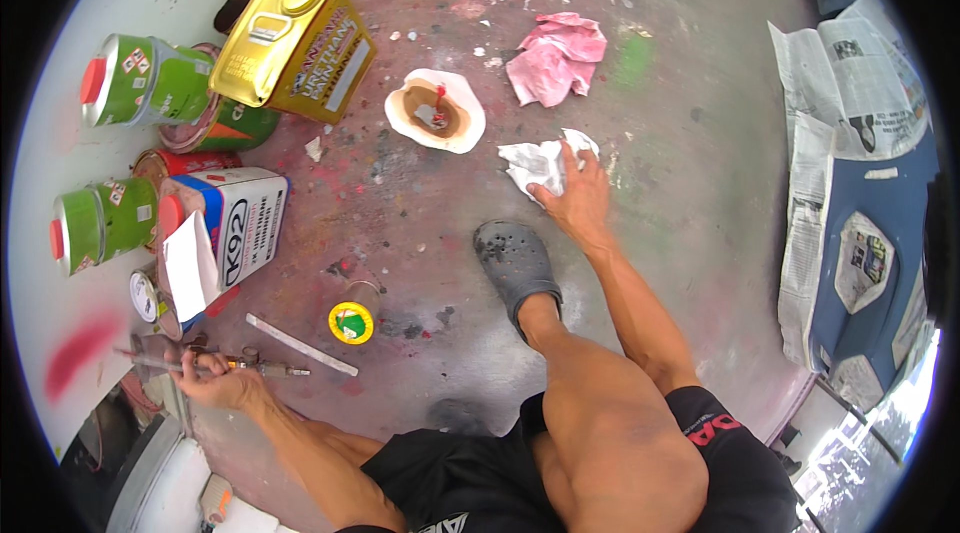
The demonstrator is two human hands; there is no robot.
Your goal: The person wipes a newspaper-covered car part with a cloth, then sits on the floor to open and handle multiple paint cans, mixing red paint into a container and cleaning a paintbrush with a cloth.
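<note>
At the lower left, my left hand (215, 381) is closed around a metal spray gun (262, 368), whose slim silver end points to the right. Part of the gun is hidden by the fingers. My right hand (582, 195) reaches down past my raised knee to a crumpled white paper towel (535, 167) on the floor, with thumb and fingers around its right part. Just beyond it lies a crumpled pink cloth (557, 60). A cut-open white container bottom (464, 125) with brown residue and a small red piece sits to the left of the towel.
Along the left wall stand a gold thinner tin (335, 63), a white-and-blue tin (255, 218) and green cans (150, 81) with red caps. A yellow-rimmed jar (351, 323) and a pale stick (302, 344) are nearer me. Newspaper-masked blue panels (865, 263) flank the right side.
</note>
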